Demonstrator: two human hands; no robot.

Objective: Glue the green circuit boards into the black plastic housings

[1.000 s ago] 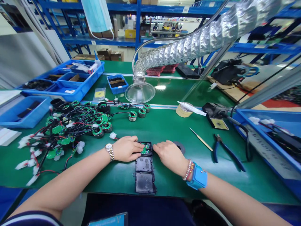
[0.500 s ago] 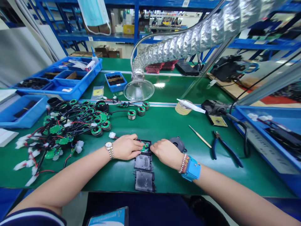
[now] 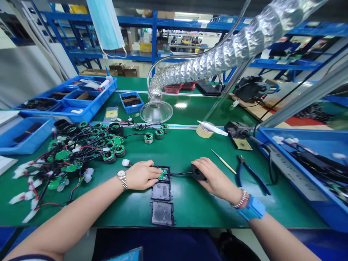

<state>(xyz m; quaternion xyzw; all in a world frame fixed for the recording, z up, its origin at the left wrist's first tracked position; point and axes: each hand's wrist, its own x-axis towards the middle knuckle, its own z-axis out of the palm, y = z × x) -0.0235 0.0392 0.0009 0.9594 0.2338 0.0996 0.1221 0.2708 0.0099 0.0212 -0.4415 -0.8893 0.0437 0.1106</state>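
Two hands down: our left hand (image 3: 143, 175) curls onto the green circuit board (image 3: 163, 175) in its black plastic housing (image 3: 169, 174), our right hand (image 3: 216, 175) cups a black part (image 3: 196, 173), and we want that cable (image 3: 181, 173) slack.

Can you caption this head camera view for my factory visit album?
Left hand at a green circuit board in a black housing, right hand on a cabled black part.

Yep, the right hand (image 3: 216, 177) slid off the black plastic case (image 3: 167, 176) and now sits on a black puck (image 3: 196, 172). Its thin black cable (image 3: 181, 173) now stretches over to the case.
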